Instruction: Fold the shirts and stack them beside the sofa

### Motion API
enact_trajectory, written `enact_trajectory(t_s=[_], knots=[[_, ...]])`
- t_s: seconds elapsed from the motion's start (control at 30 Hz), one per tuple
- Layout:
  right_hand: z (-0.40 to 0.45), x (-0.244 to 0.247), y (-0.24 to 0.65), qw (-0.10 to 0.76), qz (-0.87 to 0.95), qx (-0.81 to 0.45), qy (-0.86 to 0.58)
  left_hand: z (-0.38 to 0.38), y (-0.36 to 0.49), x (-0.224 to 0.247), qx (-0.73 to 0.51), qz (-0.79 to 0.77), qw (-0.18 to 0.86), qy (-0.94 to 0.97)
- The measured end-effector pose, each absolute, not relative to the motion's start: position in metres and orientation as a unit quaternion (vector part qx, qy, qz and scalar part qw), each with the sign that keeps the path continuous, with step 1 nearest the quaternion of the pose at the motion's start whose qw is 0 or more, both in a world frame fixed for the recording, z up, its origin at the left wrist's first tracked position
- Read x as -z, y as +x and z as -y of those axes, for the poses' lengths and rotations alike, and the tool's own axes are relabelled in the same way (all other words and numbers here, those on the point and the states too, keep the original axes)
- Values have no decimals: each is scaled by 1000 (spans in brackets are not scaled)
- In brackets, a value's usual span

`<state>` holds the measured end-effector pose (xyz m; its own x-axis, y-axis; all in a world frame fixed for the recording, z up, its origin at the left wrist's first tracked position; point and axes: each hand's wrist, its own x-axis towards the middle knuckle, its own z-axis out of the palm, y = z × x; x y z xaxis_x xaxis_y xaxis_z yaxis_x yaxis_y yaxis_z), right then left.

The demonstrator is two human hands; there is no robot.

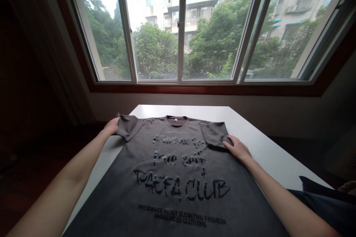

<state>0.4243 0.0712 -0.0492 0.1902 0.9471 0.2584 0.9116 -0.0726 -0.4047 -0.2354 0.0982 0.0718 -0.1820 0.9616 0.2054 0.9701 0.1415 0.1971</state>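
Observation:
A dark grey T-shirt (167, 170) with black lettering lies front side up, its collar toward the window. My left hand (112, 126) is closed on the edge of the sleeve at the left, which is lifted a little. The sleeve at the right is folded inward over the chest, beside the lettering. At that sleeve's outer edge, my right hand (237, 148) grips the fabric between thumb and fingers. The lower part of the shirt runs out of view at the bottom.
The shirt lies on a white table (267, 152) with angled far corners. Dark blue fabric (322, 202) sits at the table's right edge. Beyond the table are a wall and a wide window (180, 26). A curtain (52, 48) hangs at the left.

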Motion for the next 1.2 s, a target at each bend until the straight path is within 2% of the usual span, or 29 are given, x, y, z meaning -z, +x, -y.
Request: enact_trajectory(t_s=[0.23,0.33,0.43,0.6,0.7,0.9,1.2], knots=[[-69,48,423,243,635,-35,-733,-94,-266,-42,86,822,4,-564],[-70,49,424,244,637,-34,-731,-89,-250,-31,91,839,65,-532],[-70,48,424,241,637,-30,-731,-82,-219,-18,124,788,115,-592],[-57,37,410,246,650,13,-719,-67,-180,14,114,742,16,-660],[-41,25,392,246,682,44,-687,-62,-176,29,100,751,1,-652],[1,0,342,172,777,18,-605,-63,-183,35,114,746,22,-656],[6,-15,306,97,767,27,-634,-64,-184,36,127,743,27,-656]])
